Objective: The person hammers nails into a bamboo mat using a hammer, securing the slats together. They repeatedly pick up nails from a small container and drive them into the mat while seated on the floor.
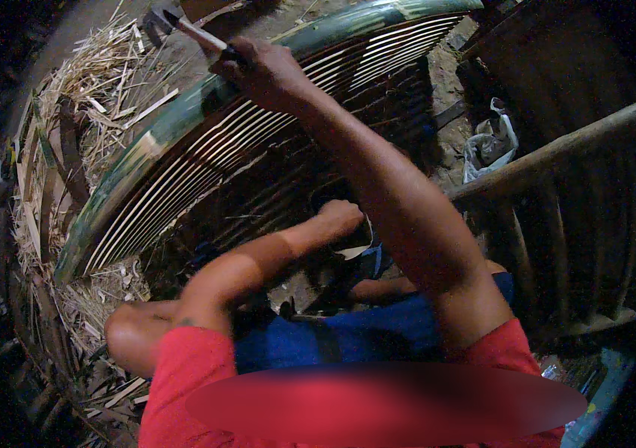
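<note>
Floor (pixel 443 86): bare earth by the look of it, grey-brown. Left side: broad litter of pale bamboo shavings (pixel 109 82), longer split strips (pixel 150 109) lying among them. Right side: crumpled white plastic bag (pixel 477 153); outer edges too dark to read

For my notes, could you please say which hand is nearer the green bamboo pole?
Right hand, seen over the green bamboo pole; left hand is farther back, toward the blue shorts.

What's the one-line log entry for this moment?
Right hand: grips hammer-like tool by green bamboo pole | Left hand: closed, contents unclear, pale strip beside it | Nearby: pale slats, whitish bag
</note>
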The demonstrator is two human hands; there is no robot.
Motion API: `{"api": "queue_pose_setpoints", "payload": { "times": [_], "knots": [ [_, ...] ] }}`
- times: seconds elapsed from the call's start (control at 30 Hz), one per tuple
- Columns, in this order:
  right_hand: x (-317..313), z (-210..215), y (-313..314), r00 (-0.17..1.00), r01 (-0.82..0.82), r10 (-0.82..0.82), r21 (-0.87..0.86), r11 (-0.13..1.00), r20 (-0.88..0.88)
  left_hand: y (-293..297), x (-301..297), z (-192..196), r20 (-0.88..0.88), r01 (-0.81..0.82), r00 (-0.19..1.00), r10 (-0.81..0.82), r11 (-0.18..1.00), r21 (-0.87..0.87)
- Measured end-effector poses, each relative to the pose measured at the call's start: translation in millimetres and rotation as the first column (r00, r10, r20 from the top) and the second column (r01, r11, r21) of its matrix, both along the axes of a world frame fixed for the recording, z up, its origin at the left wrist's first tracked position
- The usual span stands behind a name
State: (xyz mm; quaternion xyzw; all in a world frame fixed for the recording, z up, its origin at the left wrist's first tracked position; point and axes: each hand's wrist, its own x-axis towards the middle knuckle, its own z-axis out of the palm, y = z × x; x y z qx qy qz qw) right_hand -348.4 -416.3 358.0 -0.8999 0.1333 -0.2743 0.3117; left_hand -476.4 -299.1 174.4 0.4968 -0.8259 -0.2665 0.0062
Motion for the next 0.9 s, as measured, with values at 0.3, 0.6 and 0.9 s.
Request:
{"api": "queue_pose_setpoints", "payload": {
  "times": [0.3, 0.6, 0.9],
  "knots": [
    [-2, 2, 1, 0.999, 0.038, -0.037, -0.012, 0.999, 0.04, -68, -81, -83, -0.047, -0.111, 0.992, 0.114, 0.992, 0.06],
    [0, -3, 0, 0.998, 0.007, -0.012, 0.091, 0.996, 0.057, -2, -36, -69, 0.097, -0.269, 0.962, 0.255, 0.947, 0.177],
    [-2, 5, 11, 0.998, -0.006, -0.004, 0.147, 0.989, 0.069, 127, 213, 206, -0.532, -0.829, 0.545, 0.648, 0.512, -0.225]
  ]
}}
